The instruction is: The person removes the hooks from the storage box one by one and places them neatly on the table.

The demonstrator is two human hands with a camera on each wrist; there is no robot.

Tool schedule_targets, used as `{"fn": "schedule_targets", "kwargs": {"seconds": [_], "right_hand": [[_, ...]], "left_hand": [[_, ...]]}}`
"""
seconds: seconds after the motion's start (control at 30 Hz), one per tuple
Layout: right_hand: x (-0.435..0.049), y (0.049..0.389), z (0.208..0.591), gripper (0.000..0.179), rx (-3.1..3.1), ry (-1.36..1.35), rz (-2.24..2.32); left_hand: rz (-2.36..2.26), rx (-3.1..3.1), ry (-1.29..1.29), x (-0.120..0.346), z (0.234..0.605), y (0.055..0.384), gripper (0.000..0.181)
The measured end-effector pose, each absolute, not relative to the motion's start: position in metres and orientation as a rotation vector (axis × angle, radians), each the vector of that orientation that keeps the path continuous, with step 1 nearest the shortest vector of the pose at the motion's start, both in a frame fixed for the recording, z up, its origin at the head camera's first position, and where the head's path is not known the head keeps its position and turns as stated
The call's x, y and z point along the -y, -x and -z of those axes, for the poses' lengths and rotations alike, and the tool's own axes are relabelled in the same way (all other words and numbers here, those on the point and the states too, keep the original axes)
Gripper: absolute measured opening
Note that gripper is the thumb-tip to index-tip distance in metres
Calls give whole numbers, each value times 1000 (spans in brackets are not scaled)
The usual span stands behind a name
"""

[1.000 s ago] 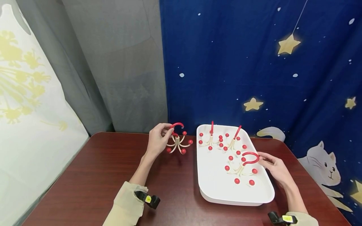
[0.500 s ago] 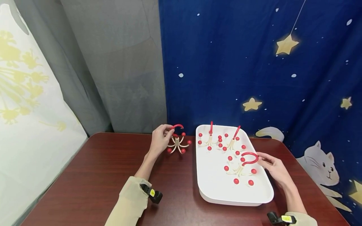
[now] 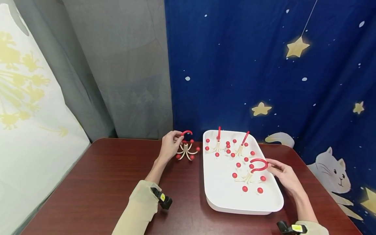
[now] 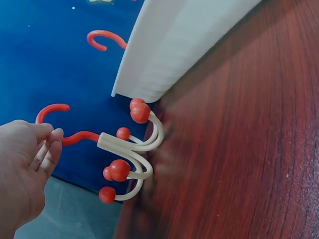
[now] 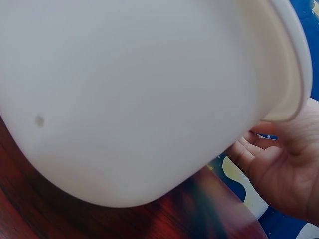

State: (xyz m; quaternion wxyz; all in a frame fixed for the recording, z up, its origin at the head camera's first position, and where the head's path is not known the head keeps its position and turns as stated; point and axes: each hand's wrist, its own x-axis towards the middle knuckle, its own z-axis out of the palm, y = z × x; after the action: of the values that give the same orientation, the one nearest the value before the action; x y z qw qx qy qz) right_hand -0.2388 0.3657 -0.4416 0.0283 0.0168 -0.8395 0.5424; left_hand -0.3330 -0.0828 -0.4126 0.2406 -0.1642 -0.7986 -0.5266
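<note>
Near the far edge of the table point(image 3: 102, 186), just left of the white tray point(image 3: 229, 199), the left hand point(image 3: 169, 145) is pinching a multi-prong hanger point(image 3: 185, 148) by its red hook point(image 4: 52, 107), thumb vs fingers. Can't tell if its prongs point(image 4: 160, 132) touch the wood or hang a bit above. Right hand point(image 3: 286, 178) is at the tray's right side; whether it's pinching the rim or just resting there, can't tell tbh, b/c the wall hides the fingertips.

What could go wrong imo: the grip is up on the hook, so the body could prob swing or twist, & a ball point(image 4: 140, 112) could knock the tray. Prongs could also snag the back-left hanger point(image 3: 218, 147) if it's brought over w/o enough height. The front hanger point(image 3: 248, 178) has its hook point(image 3: 259, 165) leaning out by the right fingers, so a bump there could tip it. Back-right hanger point(image 3: 241, 150) sits super close to its neighbor, so tangles are poss.

Materials: hooks & round balls look glossy, maybe plastic; prongs cream, smooth, curved up like J's. Tray's smooth w/ rounded corners. Table's dark reddish-brown w/ visible grain.
</note>
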Motion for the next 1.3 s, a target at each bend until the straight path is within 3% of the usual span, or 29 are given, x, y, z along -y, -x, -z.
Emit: {"fn": "schedule_targets", "kwargs": {"seconds": [0.6, 1.3], "right_hand": [[-367, 238, 443, 60, 2568, -72, -1692], [-368, 239, 443, 61, 2567, -70, -1692]], "left_hand": [[1430, 2246, 417, 85, 408, 329, 23], [1383, 2101, 535, 72, 390, 306, 19]]}}
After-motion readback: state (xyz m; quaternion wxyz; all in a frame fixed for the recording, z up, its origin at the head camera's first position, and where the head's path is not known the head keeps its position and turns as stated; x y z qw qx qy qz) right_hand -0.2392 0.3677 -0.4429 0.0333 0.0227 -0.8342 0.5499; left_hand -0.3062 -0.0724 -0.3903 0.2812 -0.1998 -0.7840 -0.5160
